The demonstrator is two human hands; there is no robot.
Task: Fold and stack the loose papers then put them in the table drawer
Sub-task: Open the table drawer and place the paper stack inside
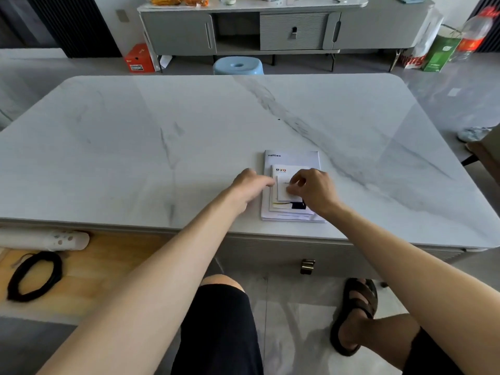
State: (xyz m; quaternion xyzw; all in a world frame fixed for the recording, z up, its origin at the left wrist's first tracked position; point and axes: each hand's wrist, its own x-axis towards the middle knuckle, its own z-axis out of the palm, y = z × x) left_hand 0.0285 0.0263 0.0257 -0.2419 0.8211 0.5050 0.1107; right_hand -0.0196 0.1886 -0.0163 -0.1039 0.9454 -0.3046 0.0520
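A stack of white papers and booklets (pixel 293 159) lies on the marble table (pixel 135 147) near its front edge, the largest sheet at the bottom and smaller folded ones on top. My left hand (pixel 250 184) rests at the stack's left edge, fingertips touching the papers. My right hand (pixel 315 189) sits on the stack's right side, thumb and fingers pinching the small top sheet (pixel 282 192). Below the tabletop, a closed drawer front with a metal handle (pixel 307 266) faces me. At the lower left an open drawer (pixel 108 266) shows its wooden floor.
The open drawer holds a white remote (pixel 46 239) and a coiled black cable (pixel 33 276). A blue stool (pixel 238 65) stands beyond the table's far edge, with a grey cabinet (pixel 270 31) behind it. My knees and a sandalled foot (pixel 354 315) are under the table front.
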